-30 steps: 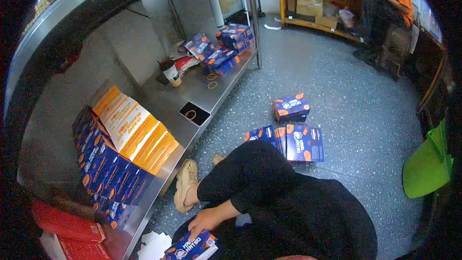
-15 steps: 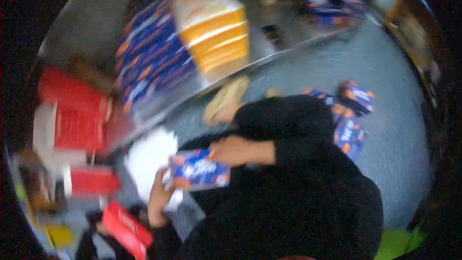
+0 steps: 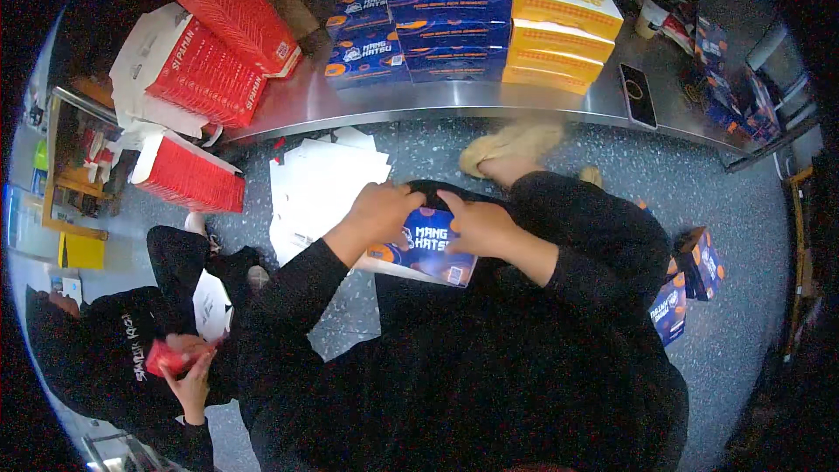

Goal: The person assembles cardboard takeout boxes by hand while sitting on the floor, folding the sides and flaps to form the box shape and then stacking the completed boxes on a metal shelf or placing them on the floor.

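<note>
A blue printed cardboard box (image 3: 419,264) with orange spots rests at my lap, its pale side towards me. My left hand (image 3: 377,217) bends over the box's far left part, thumb and fingers at its upper edge. Across from it, my right hand (image 3: 482,229) grips the far right part, its fingers lying over the printed top. The far edge of the box is partly hidden by both hands. Just beyond my left hand lie flat white cardboard sheets (image 3: 319,188) on the floor.
A steel shelf (image 3: 350,109) bears stacked blue boxes (image 3: 450,17), yellow boxes (image 3: 559,31), red cartons (image 3: 197,70) and a phone (image 3: 638,94). Blue boxes (image 3: 699,262) stand on the floor at right. A co-worker (image 3: 96,350) at left holds a small red carton (image 3: 166,357).
The view has swung and sharpened, bringing the shelf higher. My left hand has gone from the box's left end to its far edge; my right hand stays on the box.
</note>
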A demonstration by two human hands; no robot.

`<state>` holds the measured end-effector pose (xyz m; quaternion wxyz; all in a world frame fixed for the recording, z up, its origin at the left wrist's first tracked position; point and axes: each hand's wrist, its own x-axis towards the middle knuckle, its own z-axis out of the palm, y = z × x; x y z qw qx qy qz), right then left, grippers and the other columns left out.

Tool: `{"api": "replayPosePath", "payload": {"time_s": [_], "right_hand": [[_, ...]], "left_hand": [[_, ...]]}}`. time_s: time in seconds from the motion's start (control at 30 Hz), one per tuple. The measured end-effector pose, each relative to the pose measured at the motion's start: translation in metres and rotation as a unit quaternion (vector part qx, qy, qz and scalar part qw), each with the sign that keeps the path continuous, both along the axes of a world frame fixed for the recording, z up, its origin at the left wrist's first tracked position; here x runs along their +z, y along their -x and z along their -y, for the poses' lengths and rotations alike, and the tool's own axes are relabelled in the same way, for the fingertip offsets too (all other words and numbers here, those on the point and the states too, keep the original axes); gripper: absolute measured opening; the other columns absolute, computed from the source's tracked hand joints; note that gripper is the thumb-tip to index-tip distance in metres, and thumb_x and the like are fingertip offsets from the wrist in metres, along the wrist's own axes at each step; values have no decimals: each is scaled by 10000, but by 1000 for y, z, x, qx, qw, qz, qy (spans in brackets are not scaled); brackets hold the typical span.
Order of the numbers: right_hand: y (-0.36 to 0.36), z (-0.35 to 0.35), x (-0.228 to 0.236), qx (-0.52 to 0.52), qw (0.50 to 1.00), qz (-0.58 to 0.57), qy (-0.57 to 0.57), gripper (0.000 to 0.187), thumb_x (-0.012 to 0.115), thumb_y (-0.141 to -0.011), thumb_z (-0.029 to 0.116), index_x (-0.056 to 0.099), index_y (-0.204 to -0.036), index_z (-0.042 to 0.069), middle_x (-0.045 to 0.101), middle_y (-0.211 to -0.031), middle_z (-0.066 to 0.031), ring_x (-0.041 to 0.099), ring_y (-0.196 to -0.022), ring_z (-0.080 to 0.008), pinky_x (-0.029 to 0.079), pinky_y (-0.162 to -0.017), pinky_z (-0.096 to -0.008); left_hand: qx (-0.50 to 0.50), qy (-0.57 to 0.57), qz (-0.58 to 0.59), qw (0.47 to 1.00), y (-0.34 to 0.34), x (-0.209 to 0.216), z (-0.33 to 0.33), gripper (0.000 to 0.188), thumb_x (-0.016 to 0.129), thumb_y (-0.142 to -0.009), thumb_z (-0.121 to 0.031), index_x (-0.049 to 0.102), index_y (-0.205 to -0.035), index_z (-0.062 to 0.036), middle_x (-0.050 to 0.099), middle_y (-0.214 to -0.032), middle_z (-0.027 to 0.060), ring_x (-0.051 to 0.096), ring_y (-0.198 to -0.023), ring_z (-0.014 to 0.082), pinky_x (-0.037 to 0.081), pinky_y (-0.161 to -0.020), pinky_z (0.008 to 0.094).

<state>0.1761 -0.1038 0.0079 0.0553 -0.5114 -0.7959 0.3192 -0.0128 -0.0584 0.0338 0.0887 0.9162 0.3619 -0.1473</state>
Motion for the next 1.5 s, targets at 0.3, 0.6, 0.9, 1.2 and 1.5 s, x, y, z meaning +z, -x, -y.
{"api": "replayPosePath", "payload": {"time_s": [0.3,0.6,0.9,1.2,1.5], "right_hand": [[10,-9,-12,48,993,88,-65,182,477,-737,144,615,-813,54,622,-795,-158,620,-742,-308,497,-621,-429],[7,-12,-32,83,984,95,-123,231,480,-746,234,619,-846,79,624,-782,-122,613,-713,-293,491,-621,-415],[-13,9,16,-94,932,-122,-327,250,591,-694,206,586,-892,53,493,-1072,-130,437,-1050,-297,330,-898,-440],[-19,14,-9,-169,968,-17,-187,448,620,-707,256,533,-1090,42,441,-1166,-195,409,-1093,-365,364,-907,-410],[-30,8,-35,-175,943,-115,-260,375,631,-712,265,571,-1049,111,493,-1106,-193,472,-1044,-349,383,-895,-383]], "left_hand": [[4,-23,-12,1000,9,-14,0,137,608,-684,-205,644,-748,-90,613,-786,87,608,-774,255,494,-640,374],[22,-18,-49,998,-2,-19,9,243,529,-773,-338,643,-763,-123,616,-734,94,612,-697,261,493,-611,385],[229,101,93,964,8,-2,23,376,359,-865,-345,518,-1128,-128,604,-904,188,575,-835,353,446,-736,425],[318,144,213,913,13,-11,52,497,428,-831,-432,444,-1219,-122,588,-953,211,563,-894,359,434,-779,398],[318,87,247,911,5,-7,63,511,513,-801,-374,417,-1233,-118,556,-1015,216,553,-917,354,435,-784,394]]}}
